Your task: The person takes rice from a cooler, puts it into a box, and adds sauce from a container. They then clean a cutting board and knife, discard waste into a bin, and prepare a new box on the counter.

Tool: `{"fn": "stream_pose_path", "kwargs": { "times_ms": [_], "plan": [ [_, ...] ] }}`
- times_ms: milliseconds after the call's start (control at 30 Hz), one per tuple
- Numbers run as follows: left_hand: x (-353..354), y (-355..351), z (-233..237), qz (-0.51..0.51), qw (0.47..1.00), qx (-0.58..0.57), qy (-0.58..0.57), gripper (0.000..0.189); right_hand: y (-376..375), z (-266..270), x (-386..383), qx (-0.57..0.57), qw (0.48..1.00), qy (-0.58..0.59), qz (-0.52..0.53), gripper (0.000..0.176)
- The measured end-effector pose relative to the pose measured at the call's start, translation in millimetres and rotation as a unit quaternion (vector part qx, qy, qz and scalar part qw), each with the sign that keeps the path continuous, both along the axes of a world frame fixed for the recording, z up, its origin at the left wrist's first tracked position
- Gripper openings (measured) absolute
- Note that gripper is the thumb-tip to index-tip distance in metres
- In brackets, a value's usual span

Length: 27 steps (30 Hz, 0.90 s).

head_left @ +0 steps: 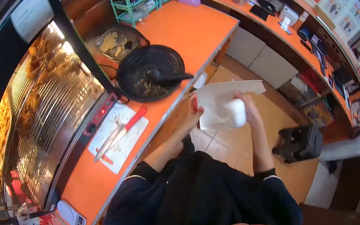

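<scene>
In front of my body, above the floor, is a white paper box (214, 96) with a raised flap and a bit of red on its left side. My left hand (195, 118) grips the box by its left edge, fingers partly hidden behind it. At its right side, my right hand (248, 105) is closed around a white rounded thing (237, 113), perhaps a wad of tissue; its kind is not clear. On the counter to the left, a red-handled knife (121, 131) lies on a white cutting board (135, 136) scattered with crumbs.
A black pan (143, 60) with brown crumbs and a dark utensil sits on the orange counter (191, 24). Behind it is a tray of food pieces (116, 45). A lit display warmer (50, 97) stands left, a scale (73, 216) lower left, a black stool (300, 142) right.
</scene>
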<state>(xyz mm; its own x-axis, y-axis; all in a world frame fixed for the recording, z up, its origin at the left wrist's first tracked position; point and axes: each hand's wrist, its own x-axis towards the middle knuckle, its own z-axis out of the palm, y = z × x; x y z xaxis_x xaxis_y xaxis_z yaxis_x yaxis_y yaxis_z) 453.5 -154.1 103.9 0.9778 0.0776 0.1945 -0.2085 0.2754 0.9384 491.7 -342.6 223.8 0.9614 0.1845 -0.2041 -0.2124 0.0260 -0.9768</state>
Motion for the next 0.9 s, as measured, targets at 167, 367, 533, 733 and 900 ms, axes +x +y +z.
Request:
{"fn": "stream_pose_path", "kwargs": {
  "times_ms": [167, 367, 533, 733, 900],
  "plan": [
    [155, 1, 8, 0.135, 0.989, -0.044, -0.039, 0.047, 63, -40, 180, -0.055, 0.995, -0.068, 0.048, 0.027],
    [264, 42, 24, 0.235, 0.963, -0.112, 0.067, 0.057, 132, -46, 307, -0.392, 0.893, -0.158, 0.153, 0.044],
    [351, 88, -25, 0.349, 0.918, -0.162, 0.091, 0.058, 179, -88, 399, -0.321, 0.823, -0.368, 0.291, 0.045],
    [418, 129, -59, 0.418, 0.878, -0.220, 0.078, 0.057, 209, 15, 565, -0.174, 0.747, -0.128, 0.629, 0.036],
    [418, 147, -92, 0.439, 0.835, -0.097, 0.319, 0.061, 269, -45, 775, -0.241, 0.860, -0.232, 0.386, 0.024]
  ]
}}
